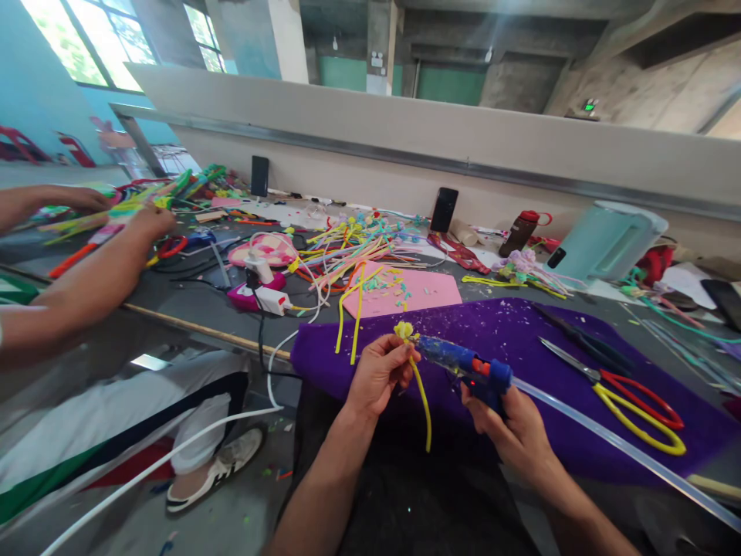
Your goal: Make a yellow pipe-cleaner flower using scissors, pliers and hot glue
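Between the thumb and fingers of my left hand [380,372] is a small yellow flower [404,330], with a yellow fuzzy stem [426,405] hanging below. My right hand [509,425] is wrapped round the handle of a blue glue gun [457,356]. The gun's nozzle points left and is right beside the flower; whether they touch is unclear. A long clear glue stick [602,432] sticks out of the back of the gun. Both hands are over the front edge of a purple cloth [347,351].
Scissors [622,394] and dark pliers [584,337] lie on the cloth. Behind are a pink sheet [434,289], piled fuzzy stems [362,251] and a power strip [269,300]. White cable [197,426] hangs left. Another person's hands [147,224] hold colourful stems there.
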A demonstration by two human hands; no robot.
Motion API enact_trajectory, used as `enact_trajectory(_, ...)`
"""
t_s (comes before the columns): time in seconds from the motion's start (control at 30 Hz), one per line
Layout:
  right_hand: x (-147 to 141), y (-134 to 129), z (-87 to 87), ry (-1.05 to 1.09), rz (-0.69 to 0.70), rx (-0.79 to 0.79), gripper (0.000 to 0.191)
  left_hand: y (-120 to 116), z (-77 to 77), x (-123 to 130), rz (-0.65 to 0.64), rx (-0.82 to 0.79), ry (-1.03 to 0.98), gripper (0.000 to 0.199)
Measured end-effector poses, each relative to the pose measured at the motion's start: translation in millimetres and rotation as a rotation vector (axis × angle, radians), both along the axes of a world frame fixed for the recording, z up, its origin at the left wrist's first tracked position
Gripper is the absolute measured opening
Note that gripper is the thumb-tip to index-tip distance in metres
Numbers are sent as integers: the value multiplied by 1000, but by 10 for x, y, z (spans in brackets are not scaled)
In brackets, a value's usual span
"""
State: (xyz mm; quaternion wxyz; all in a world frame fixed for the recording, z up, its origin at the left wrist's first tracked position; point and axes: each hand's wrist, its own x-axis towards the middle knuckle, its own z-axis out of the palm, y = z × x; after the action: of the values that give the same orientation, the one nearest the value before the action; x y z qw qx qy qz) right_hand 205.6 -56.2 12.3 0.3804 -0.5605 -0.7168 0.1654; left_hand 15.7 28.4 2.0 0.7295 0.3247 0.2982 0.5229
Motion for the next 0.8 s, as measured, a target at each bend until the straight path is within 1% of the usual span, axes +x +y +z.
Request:
enact_trajectory(0.17,-11,21,-25,4,14,-1,20,2,-16,2,19,1,1,27)
enact_trajectory(0.27,19,2,13,8,6,-11,18,2,-8,0,10,5,-2,27)
enact_trajectory(0.4,80,-4,72,78,-20,-42,17,0,15,2,3,15,16,25)
enact_trajectory(0.53,107,25,42,125,4,-48,17,1,11,4,0,21,25,23)
enact_trajectory(0.63,94,35,25,95,13,-63,18,2,-8,1,-6,34,28,22)
enact_trajectory(0.8,71,26,67,-2,-22,-50,20,0,-15,6,-3,53,29,20)
